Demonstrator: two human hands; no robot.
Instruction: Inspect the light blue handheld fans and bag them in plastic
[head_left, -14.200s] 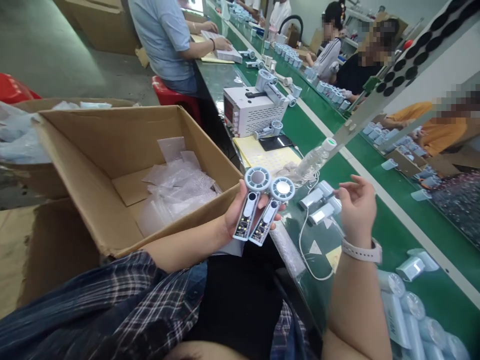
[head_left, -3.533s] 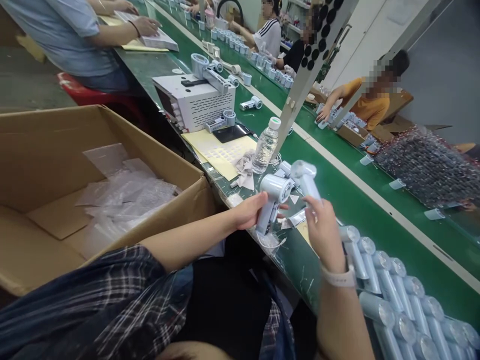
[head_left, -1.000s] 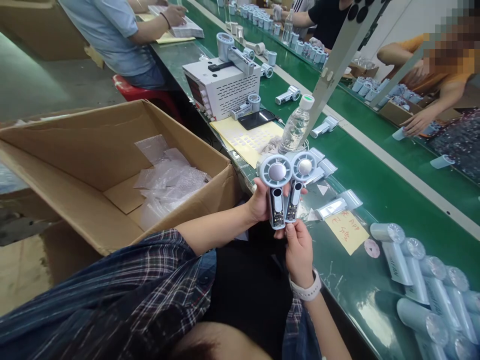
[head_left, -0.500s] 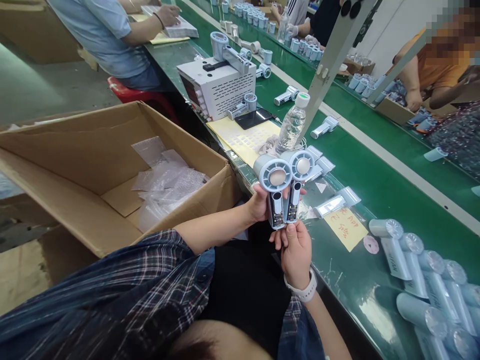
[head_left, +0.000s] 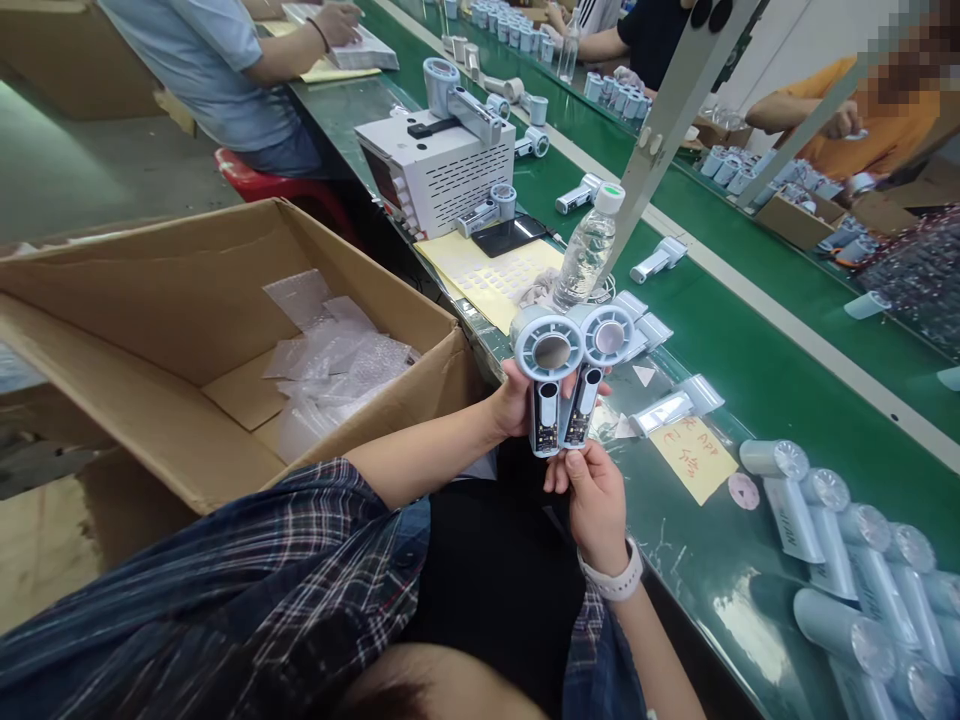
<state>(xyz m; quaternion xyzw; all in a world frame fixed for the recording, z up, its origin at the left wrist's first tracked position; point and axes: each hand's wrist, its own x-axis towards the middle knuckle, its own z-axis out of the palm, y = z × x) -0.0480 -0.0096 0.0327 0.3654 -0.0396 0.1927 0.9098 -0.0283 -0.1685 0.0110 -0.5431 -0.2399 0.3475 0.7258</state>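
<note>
Two pale blue handheld fans stand side by side before me, their handles open and dark circuit boards showing. My left hand (head_left: pixel 514 402) is closed around both from behind; its fingers are partly hidden by the handles. The left fan (head_left: pixel 550 350) overlaps the right fan (head_left: pixel 606 336) slightly at the head. At the foot of the right fan's handle, my right hand (head_left: pixel 600 505) pinches with thumb and fingers. A white band circles that wrist.
A cardboard box (head_left: pixel 225 420) with bubble bags is at left. Beyond the fans stand a water bottle (head_left: pixel 589 245) and a white power supply (head_left: pixel 442 170). Wrapped fans (head_left: pixel 832 520) lie at right by a yellow note (head_left: pixel 694 458). Several co-workers sit along the green line.
The right fan's handle has tilted, its foot shifting left towards the other handle. My right hand still grips there. A co-worker in orange has raised a hand.
</note>
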